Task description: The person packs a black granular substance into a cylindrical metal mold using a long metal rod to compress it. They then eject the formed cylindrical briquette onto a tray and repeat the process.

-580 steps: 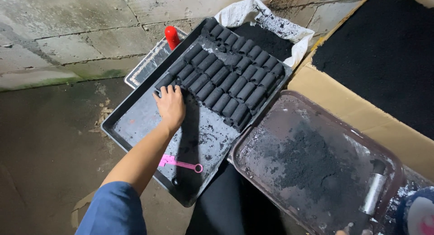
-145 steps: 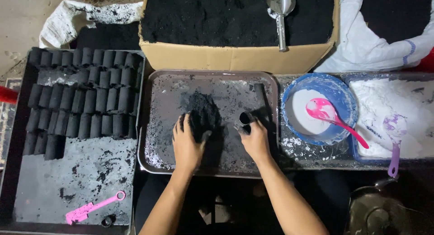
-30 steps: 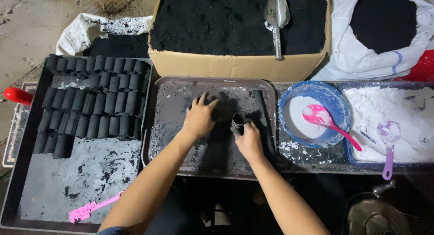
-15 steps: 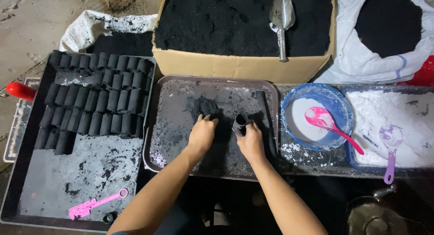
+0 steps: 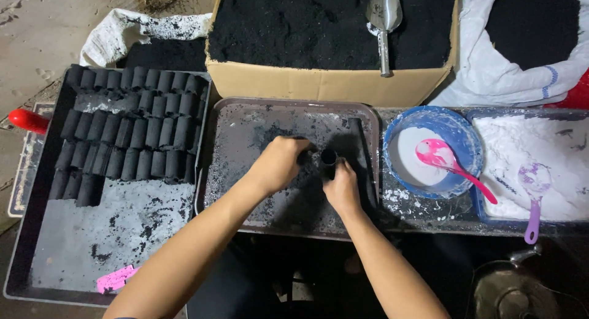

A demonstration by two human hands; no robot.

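Upright, the dark tube (image 5: 329, 157) points its open mouth upward, right hand (image 5: 341, 187) grasping it; left hand (image 5: 279, 163) cupped around black powder beside it.

Two bare forearms rise from the bottom edge of the frame toward its centre, and no sleeve, watch, bracelet or glove shows on either. The left hand (image 5: 279, 164), just left of centre, is uncovered, its knuckles and fingers smudged with black dust. The right hand (image 5: 341, 187), just right of centre, is equally bare, with dark grime on the fingertips and around the nails; no ring can be made out on it. Between the forearms, at the bottom centre of the frame, lies dark clothing, too shadowed to tell its cut or fabric.
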